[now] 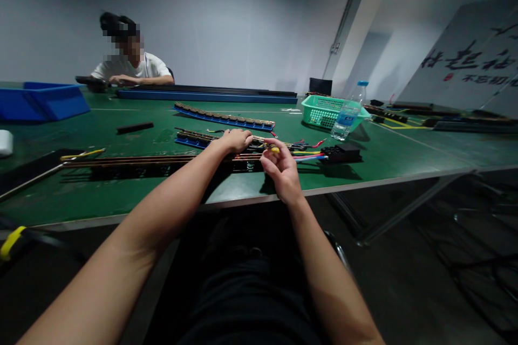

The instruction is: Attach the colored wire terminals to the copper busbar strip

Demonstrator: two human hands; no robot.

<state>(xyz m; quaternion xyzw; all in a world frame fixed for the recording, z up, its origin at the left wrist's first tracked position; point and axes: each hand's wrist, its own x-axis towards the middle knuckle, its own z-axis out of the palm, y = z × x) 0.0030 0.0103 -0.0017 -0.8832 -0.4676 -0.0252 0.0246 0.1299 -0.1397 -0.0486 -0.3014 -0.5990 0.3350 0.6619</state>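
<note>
While pinching a yellow piece (pixel 275 149) in the right hand (pixel 284 169), mid-frame, seemingly working at the long strip (pixel 157 160), centre-left; cannot tell the grip of the left hand (pixel 236 141); next, probably needs steadiness.

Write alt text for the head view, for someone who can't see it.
The right hand pinches something small and yellow by long copper-coloured rails on a green table; the left hand lies to its left, also by the rails. Farther right, a bottle stands before a green basket; across the table, another person sits.
</note>
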